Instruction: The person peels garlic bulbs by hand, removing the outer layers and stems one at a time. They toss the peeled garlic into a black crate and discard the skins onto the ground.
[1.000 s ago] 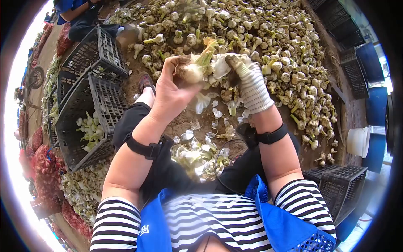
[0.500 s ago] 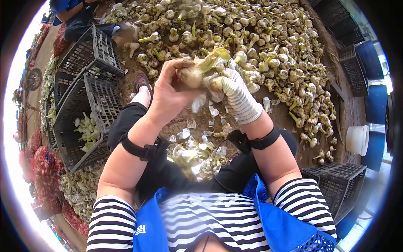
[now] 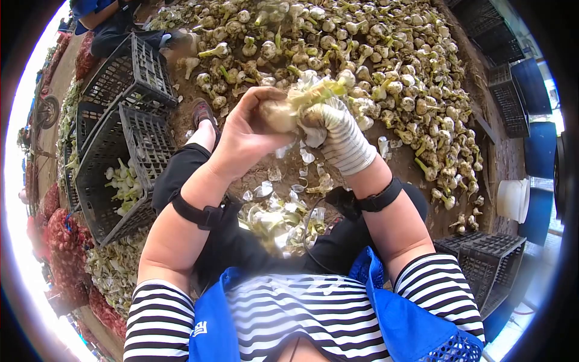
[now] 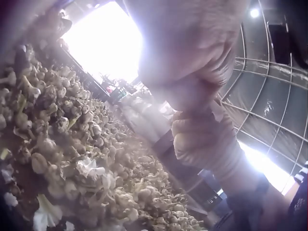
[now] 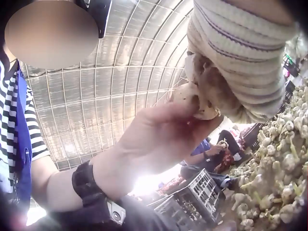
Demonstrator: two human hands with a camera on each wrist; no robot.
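A garlic bulb (image 3: pixel 278 113) with a green stalk (image 3: pixel 316 92) is held between both hands above the ground. My bare left hand (image 3: pixel 247 136) grips the bulb from the left. My right hand (image 3: pixel 338 136), in a striped knit glove, pinches the bulb's loose skin and stalk from the right. In the right wrist view the bulb (image 5: pixel 192 98) sits between the bare fingers (image 5: pixel 159 130) and the gloved hand (image 5: pixel 240 62). The left wrist view is blurred, with the left hand (image 4: pixel 192 57) close to the lens.
A large heap of garlic bulbs (image 3: pixel 386 66) covers the ground ahead. Peeled skins (image 3: pixel 280 220) lie between my knees. Black plastic crates (image 3: pixel 114 163) stand left, one with trimmed stalks, another crate (image 3: pixel 488 265) right. A white bucket (image 3: pixel 512 202), blue barrels (image 3: pixel 540 151) and red mesh sacks (image 3: pixel 57 241) ring the spot.
Both hands have drawn slightly nearer with the bulb. The gloved right hand has moved from the bulb's far side onto its skin and stalk, and the stalk has tipped right.
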